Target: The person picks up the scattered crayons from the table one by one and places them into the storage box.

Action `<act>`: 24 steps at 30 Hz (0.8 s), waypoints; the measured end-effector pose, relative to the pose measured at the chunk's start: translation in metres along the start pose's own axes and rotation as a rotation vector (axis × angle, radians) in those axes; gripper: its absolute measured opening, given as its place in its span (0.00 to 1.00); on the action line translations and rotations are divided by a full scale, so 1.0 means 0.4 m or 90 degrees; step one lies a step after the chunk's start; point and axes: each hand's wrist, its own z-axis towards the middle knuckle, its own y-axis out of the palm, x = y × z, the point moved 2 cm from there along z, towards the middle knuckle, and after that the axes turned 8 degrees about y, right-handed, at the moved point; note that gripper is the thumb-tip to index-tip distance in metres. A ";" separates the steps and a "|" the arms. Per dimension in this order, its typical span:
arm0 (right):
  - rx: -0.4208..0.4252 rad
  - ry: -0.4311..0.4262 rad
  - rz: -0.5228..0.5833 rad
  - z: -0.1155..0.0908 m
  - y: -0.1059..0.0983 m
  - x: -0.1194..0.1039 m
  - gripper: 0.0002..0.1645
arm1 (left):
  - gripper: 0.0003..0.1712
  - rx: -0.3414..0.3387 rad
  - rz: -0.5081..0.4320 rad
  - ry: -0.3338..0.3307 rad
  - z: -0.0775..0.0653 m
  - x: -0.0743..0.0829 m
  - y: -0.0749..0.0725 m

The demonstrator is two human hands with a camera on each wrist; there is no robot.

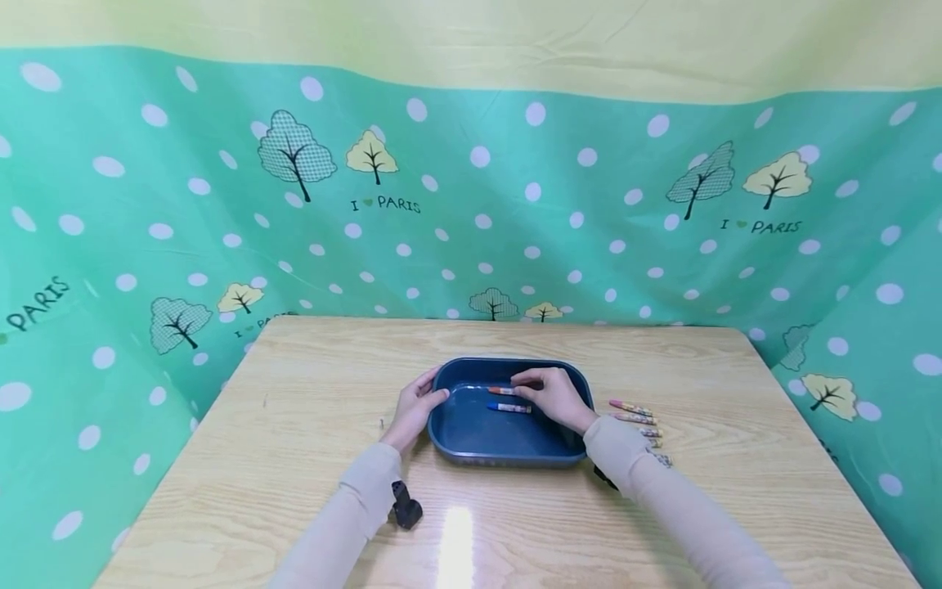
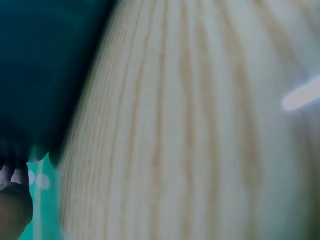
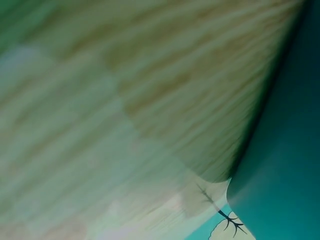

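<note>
Crayon (image 1: 500,391) being pinched by right hand (image 1: 553,396)
Likely brittle, best held mid-barrel; tray (image 1: 478,433) being gripped by left hand (image 1: 415,411), nine o'clock.

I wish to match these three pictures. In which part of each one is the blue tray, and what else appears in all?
Head: the blue tray sits a little below and right of the middle.
Left wrist: the blue tray fills the upper left.
Right wrist: the blue tray lies along the right edge.
Shared landmark: the wooden table.
</note>
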 end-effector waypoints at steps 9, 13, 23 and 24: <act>0.021 0.018 0.101 0.005 -0.043 0.000 0.15 | 0.29 -0.008 -0.013 -0.009 -0.011 0.029 -0.001; 0.031 0.024 0.114 -0.011 -0.086 -0.002 0.16 | 0.29 -0.007 -0.013 -0.005 -0.002 0.008 -0.002; 0.055 0.061 0.111 -0.057 -0.205 0.044 0.21 | 0.29 -0.003 -0.011 -0.007 -0.004 0.003 -0.003; 0.054 0.064 0.110 -0.060 -0.214 0.054 0.22 | 0.29 -0.003 -0.013 -0.008 -0.003 0.002 -0.003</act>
